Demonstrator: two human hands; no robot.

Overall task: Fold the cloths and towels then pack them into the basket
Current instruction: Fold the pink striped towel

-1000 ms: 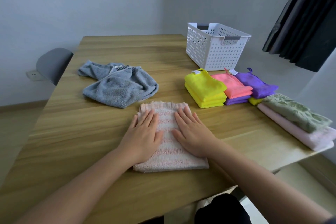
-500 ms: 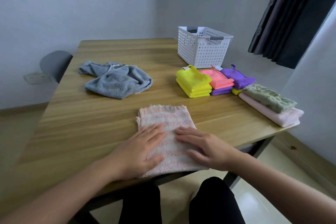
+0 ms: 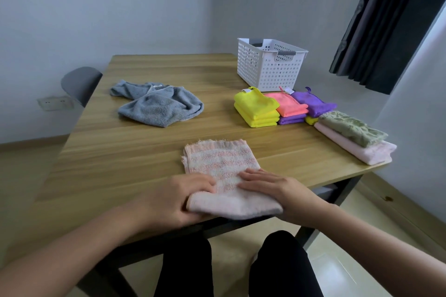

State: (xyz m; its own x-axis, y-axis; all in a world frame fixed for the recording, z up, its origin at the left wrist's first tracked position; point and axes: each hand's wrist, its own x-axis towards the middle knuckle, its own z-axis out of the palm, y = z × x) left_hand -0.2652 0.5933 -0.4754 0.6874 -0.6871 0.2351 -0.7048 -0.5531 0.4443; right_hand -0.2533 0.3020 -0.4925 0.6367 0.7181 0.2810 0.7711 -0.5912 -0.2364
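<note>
The pink striped towel [image 3: 222,171] lies at the near edge of the table [image 3: 144,152], already folded into a narrow rectangle, and both hands grip its nearest end: the left hand [image 3: 178,200] pinches one corner, the right hand [image 3: 280,190] the other, fingers on top and thumbs apparently beneath, that end raised off the wood. I judge one more fold is in hand. Beyond the towel to the left a grey towel [image 3: 156,106] sits crumpled, unfolded. Beyond it to the right are folded stacks: yellow cloths [image 3: 255,111], a pink cloth [image 3: 288,105] and purple cloth [image 3: 311,103], then a green towel [image 3: 352,128] on a pale pink towel [image 3: 362,152]. Farthest back stands the white basket [image 3: 268,67]; nothing appears packed, though its inside is mostly hidden.
</note>
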